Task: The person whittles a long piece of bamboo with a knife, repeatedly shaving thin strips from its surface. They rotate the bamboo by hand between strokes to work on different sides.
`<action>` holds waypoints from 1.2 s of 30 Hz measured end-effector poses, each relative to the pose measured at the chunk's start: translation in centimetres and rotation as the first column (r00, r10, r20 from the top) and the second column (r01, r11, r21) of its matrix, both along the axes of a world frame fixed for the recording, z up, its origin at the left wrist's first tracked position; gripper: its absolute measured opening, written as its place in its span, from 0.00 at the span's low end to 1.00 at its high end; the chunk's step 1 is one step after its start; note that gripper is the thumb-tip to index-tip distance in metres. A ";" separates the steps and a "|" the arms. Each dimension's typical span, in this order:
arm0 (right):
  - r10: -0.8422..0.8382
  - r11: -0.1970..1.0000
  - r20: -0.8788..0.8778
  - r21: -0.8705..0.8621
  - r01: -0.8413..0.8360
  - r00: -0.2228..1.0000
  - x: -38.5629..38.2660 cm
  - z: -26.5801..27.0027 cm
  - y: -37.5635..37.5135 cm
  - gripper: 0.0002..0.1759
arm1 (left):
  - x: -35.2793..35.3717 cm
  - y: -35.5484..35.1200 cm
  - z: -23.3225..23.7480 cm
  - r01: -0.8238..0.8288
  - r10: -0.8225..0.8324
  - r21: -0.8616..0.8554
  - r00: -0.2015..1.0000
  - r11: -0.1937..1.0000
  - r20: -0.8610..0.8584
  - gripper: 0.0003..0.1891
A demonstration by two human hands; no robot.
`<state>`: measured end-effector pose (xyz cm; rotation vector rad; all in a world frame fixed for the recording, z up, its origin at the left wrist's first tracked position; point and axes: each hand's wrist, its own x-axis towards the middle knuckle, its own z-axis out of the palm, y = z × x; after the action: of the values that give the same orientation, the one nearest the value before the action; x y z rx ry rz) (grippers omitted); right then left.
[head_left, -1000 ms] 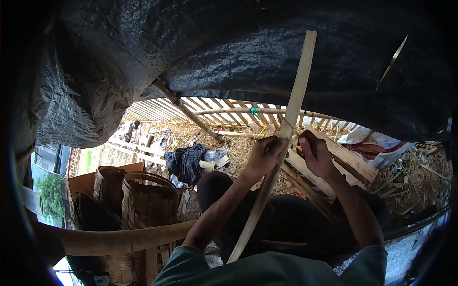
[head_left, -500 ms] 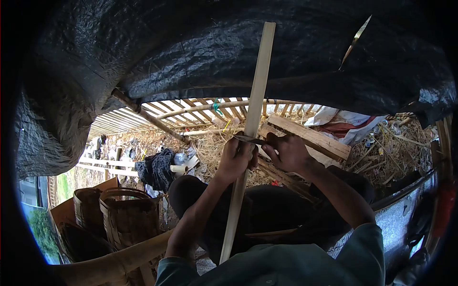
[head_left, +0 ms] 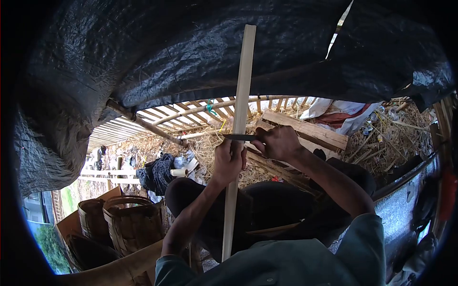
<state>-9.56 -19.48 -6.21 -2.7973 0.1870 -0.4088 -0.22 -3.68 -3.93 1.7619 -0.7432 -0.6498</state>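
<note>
A long pale bamboo strip (head_left: 245,71) runs nearly upright through the view, from the dark tarp down to my lap. My left hand (head_left: 228,162) is wrapped round it near its middle. In my right hand (head_left: 280,144) is a knife (head_left: 240,137), its dark blade lying flat across the strip just above my left fingers. The blade tip points left, past the strip's edge. My right fingers close round the handle, which is mostly hidden.
Split wood planks (head_left: 307,131) lie on straw beyond my hands. Woven baskets (head_left: 133,224) stand at the lower left by a bamboo pole (head_left: 114,264). A black tarp (head_left: 191,57) hangs ahead, over a slatted bamboo fence (head_left: 176,114). A white sack (head_left: 348,117) lies at the right.
The bamboo strip's top has swung left and it stands more upright. The knife blade has turned more level across it. My view has shifted slightly.
</note>
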 end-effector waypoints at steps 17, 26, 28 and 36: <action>0.049 0.999 0.208 -0.011 -0.048 0.977 -0.7 0.5 0.8 0.26 | -0.8 -0.4 0.3 0.040 -0.040 -0.008 0.923 0.999 -0.383 0.11; -0.338 0.936 0.277 -0.002 0.352 0.899 1.0 1.5 -9.2 0.22 | -2.2 -0.5 0.6 0.049 -0.046 -0.007 0.871 0.999 -0.490 0.13; -0.319 0.946 0.319 0.047 0.321 0.893 0.6 1.6 -8.8 0.20 | -1.3 -0.6 0.8 0.022 -0.052 -0.066 0.870 0.998 -0.490 0.12; -0.027 0.999 0.155 0.046 0.021 0.988 -0.4 1.0 -1.9 0.25 | -0.9 -1.2 1.4 -0.015 -0.025 -0.081 0.882 0.997 -0.471 0.13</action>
<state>-10.00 -21.36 -5.24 -2.7078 0.1921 -0.6183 -1.07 -4.91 -2.49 1.4410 -0.4269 -0.9934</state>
